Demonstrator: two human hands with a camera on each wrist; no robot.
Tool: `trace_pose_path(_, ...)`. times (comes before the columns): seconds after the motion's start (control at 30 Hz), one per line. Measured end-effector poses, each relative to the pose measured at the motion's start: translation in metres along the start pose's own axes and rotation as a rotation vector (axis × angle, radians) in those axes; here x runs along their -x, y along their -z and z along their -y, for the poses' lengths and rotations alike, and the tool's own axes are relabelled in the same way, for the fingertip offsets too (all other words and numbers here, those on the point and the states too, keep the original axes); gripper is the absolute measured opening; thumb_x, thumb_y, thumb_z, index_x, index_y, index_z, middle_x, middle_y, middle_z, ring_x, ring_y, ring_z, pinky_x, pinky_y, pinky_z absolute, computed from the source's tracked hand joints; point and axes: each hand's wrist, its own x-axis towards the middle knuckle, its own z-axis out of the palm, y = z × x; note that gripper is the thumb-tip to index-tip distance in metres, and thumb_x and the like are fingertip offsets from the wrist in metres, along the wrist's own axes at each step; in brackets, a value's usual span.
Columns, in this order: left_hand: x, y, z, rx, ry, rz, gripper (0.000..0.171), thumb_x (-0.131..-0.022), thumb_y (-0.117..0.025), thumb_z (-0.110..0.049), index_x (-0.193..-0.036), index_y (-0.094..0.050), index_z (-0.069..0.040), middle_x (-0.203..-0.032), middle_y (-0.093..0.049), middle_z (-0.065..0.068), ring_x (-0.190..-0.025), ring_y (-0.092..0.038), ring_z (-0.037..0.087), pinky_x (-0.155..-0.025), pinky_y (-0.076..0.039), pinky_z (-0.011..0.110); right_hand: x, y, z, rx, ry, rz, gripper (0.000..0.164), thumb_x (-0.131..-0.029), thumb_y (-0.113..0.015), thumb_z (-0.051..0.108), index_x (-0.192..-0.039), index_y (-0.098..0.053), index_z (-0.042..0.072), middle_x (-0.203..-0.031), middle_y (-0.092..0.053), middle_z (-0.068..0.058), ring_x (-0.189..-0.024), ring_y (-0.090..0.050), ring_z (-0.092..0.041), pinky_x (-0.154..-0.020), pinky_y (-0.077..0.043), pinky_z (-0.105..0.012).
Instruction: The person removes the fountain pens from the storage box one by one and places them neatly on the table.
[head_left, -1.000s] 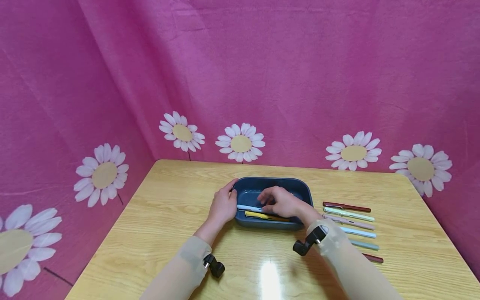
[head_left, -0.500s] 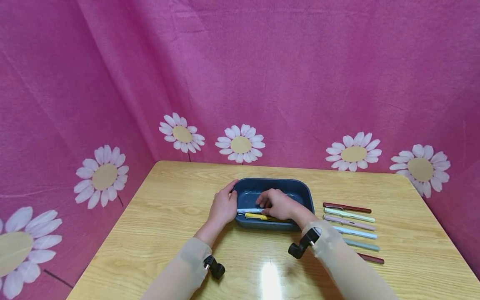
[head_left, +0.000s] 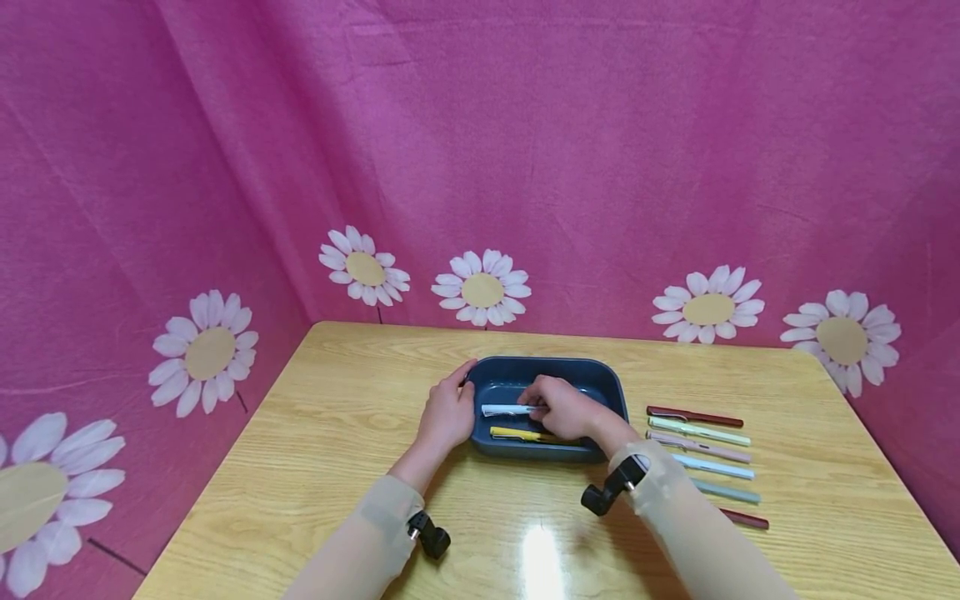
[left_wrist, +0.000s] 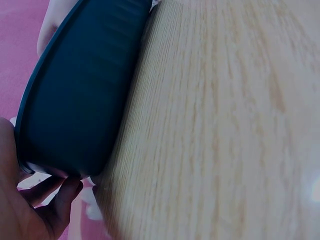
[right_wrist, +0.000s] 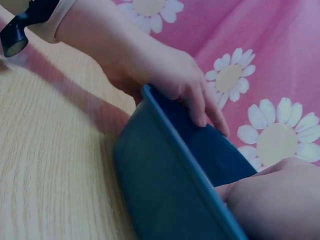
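A dark blue rectangular bin [head_left: 540,451] sits on the table. My left hand [head_left: 447,410] holds its left end, fingers along the outside; in the left wrist view the left hand [left_wrist: 37,205] is at the bin's end wall. Inside the bin, my right hand [head_left: 564,408] pinches a white pen [head_left: 504,410] near its right part, and the rest of that pen is hidden under the fingers. Nearer me in the bin lies a yellow pen [head_left: 517,433], partly covered by the right hand. The right wrist view shows the right hand [right_wrist: 275,200] reaching over the bin's wall [right_wrist: 160,170].
Right of the bin, several pens lie in a rough column: a dark red pen [head_left: 693,416], a pale green pen [head_left: 697,431], a pink pen [head_left: 701,446], a light blue pen [head_left: 716,467] and others. My right forearm covers some of their ends. A pink flowered curtain [head_left: 585,167] hangs behind the table [head_left: 360,367].
The right hand has dipped into the bin and taken hold of the white pen, which has shifted slightly right and away from the yellow pen. My left hand stays on the bin's end.
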Motion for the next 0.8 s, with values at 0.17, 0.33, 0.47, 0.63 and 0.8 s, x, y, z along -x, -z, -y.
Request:
trace_pose_path(0.17, 0.001, 0.0, -0.001, 0.004, 0.002, -0.001, 0.046, -0.113, -0.048, -0.021, -0.158, -0.053, -0.024, -0.155, -0.055, 0.012, -0.143, -0.051, 0.034, -0.114, -0.042, 0.058, 0.008, 0.009, 0.002, -0.039, -0.016, -0.018, 0.03, -0.097, -0.057, -0.013, -0.117, -0.074, 0.001, -0.102, -0.07, -0.005, -0.092, -0.061, -0.019, -0.088, -0.055, -0.041)
trace_pose_path(0.33, 0.001, 0.0, -0.002, 0.0, -0.001, -0.005, 0.046, -0.113, -0.048, -0.021, -0.158, -0.053, -0.023, -0.156, -0.055, 0.012, -0.143, -0.051, 0.034, -0.115, -0.041, 0.059, 0.017, 0.019, 0.005, -0.074, -0.009, -0.023, 0.031, -0.098, -0.056, -0.014, -0.119, -0.073, 0.001, -0.096, -0.069, -0.002, -0.083, -0.059, -0.016, -0.079, -0.051, -0.035)
trace_pose_path(0.47, 0.001, -0.001, -0.001, -0.002, -0.005, -0.004, 0.046, -0.113, -0.047, -0.021, -0.159, -0.053, -0.022, -0.156, -0.055, 0.011, -0.144, -0.05, 0.034, -0.115, -0.041, 0.058, 0.028, 0.026, 0.01, -0.081, 0.022, -0.033, 0.031, -0.1, -0.056, -0.012, -0.123, -0.072, 0.001, -0.098, -0.07, -0.002, -0.082, -0.059, -0.015, -0.076, -0.051, -0.034)
trace_pose_path(0.63, 0.0, -0.001, 0.0, -0.007, -0.012, -0.003, 0.046, -0.113, -0.047, -0.021, -0.159, -0.052, -0.021, -0.156, -0.055, 0.011, -0.144, -0.05, 0.033, -0.116, -0.041, 0.058, 0.041, 0.034, 0.014, -0.075, 0.052, -0.047, 0.027, -0.105, -0.058, -0.004, -0.127, -0.071, 0.003, -0.106, -0.072, -0.004, -0.081, -0.059, -0.013, -0.075, -0.05, -0.033)
trace_pose_path(0.8, 0.001, 0.0, 0.0, -0.015, -0.017, -0.007, 0.046, -0.113, -0.047, -0.02, -0.158, -0.053, -0.021, -0.156, -0.055, 0.011, -0.144, -0.05, 0.033, -0.116, -0.041, 0.057, 0.053, 0.04, 0.014, -0.09, 0.073, -0.05, 0.025, -0.105, -0.059, -0.003, -0.127, -0.07, 0.002, -0.109, -0.072, -0.012, -0.085, -0.064, -0.02, -0.076, -0.053, -0.032)
